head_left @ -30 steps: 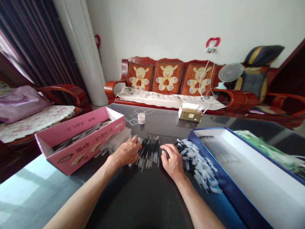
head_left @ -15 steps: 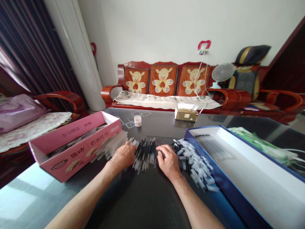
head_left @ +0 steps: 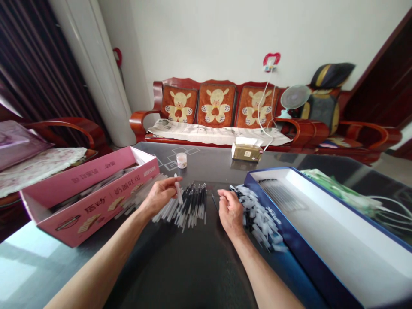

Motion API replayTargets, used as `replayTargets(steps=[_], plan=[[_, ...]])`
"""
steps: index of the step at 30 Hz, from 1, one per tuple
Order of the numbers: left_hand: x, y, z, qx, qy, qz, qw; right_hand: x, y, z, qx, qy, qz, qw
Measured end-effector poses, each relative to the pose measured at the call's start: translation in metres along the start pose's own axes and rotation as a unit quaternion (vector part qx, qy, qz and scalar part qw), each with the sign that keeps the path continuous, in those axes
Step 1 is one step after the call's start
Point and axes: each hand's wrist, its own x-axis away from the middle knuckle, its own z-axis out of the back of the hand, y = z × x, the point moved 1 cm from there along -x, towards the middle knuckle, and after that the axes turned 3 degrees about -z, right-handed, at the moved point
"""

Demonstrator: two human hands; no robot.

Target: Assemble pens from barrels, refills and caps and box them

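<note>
“One clear tube (head_left: 179, 193) in the left hand (head_left: 158, 196)?”
“Yes, pinched between fingers (head_left: 169, 181), near dark refills (head_left: 193, 206) on the counter (head_left: 193, 266). Grip lightly; avoid scattering those.”
“And in the right hand (head_left: 231, 210)?”
“A dark stick (head_left: 214, 201), poking from curled fingers.”
“Any writing?”
“奶盖吐司 on the pink box (head_left: 80, 210); illegible on the blue box (head_left: 296, 244).”

We see soft daylight entering from the left, beside the dark curtain (head_left: 48, 81), and laying pale patches of glare on the near-left part of the glossy table (head_left: 189, 266); the wall (head_left: 199, 38) is evenly bright, whereas the door (head_left: 375, 94) at right is dim. We note wide-angle distortion, the blue box (head_left: 304, 257) stretching towards the lower-right edge; the heap of pale pieces (head_left: 262, 216) appears slightly smeared, and we find the green package (head_left: 341, 189) soft
</note>
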Motion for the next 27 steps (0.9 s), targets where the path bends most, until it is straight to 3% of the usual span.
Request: replayTargets(steps=[3, 8, 11, 14, 17, 19, 21, 23, 27], plan=[[0.001, -0.004, -0.002, -0.105, 0.045, -0.069, 0.991, -0.003, 0.002, 0.004, 0.088, -0.031, -0.019, 0.995], [0.011, -0.002, -0.004, -0.405, 0.082, -0.125, 0.902, 0.006, -0.008, 0.003, 0.297, -0.141, -0.009, 0.944], [0.018, 0.003, -0.009, -0.478, 0.063, -0.128, 0.867, 0.011, -0.013, -0.001, 0.353, -0.168, -0.001, 0.921], [0.022, 0.008, -0.015, -0.504, 0.063, -0.16, 0.846, 0.011, -0.015, -0.003, 0.36, -0.167, -0.014, 0.918], [0.022, 0.007, -0.018, -0.485, 0.085, -0.238, 0.837, 0.007, -0.013, -0.002, 0.271, -0.119, -0.039, 0.954], [0.019, 0.001, -0.02, -0.435, 0.08, -0.295, 0.847, 0.004, -0.01, -0.001, 0.139, -0.073, -0.076, 0.985], [0.017, -0.008, -0.024, -0.374, 0.053, -0.321, 0.869, 0.002, -0.007, -0.002, -0.009, -0.045, -0.125, 0.991], [0.015, -0.018, -0.029, -0.346, 0.024, -0.33, 0.878, 0.001, -0.006, -0.006, -0.138, -0.053, -0.176, 0.973], [0.017, -0.02, -0.034, -0.343, 0.006, -0.351, 0.871, 0.001, -0.009, -0.011, -0.324, -0.072, -0.253, 0.909]])
